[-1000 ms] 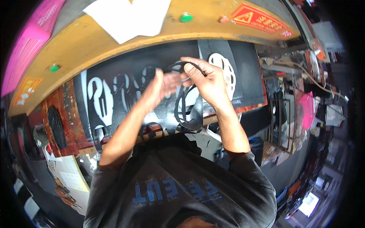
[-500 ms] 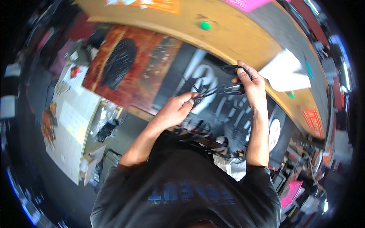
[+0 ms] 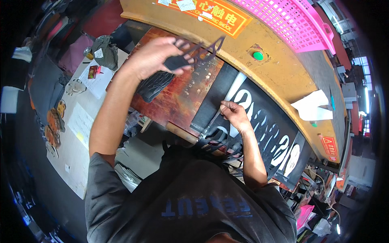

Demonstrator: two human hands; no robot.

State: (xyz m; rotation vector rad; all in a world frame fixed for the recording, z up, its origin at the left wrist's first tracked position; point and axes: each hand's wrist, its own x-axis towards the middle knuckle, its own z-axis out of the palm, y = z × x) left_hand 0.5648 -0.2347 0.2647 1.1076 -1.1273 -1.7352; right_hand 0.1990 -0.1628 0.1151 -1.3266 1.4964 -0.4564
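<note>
Here, left hand (image 3: 152,56) w/ grip clamped on a black cut piece (image 3: 194,50), raised above the red-brown board (image 3: 182,95). Right hand (image 3: 234,115) fingers closed, pinching edge of the black sheet (image 3: 259,121) on the tabletop; green button (image 3: 258,55) nearby.

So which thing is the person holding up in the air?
Start at the reddish-brown board below the yellow machine edge. Above it the left hand lifts a thin black cut-out piece. Unlike the flat black sheet, it is strappy and airborne.

Bright daylight — heavy fisheye rim distortion
</note>
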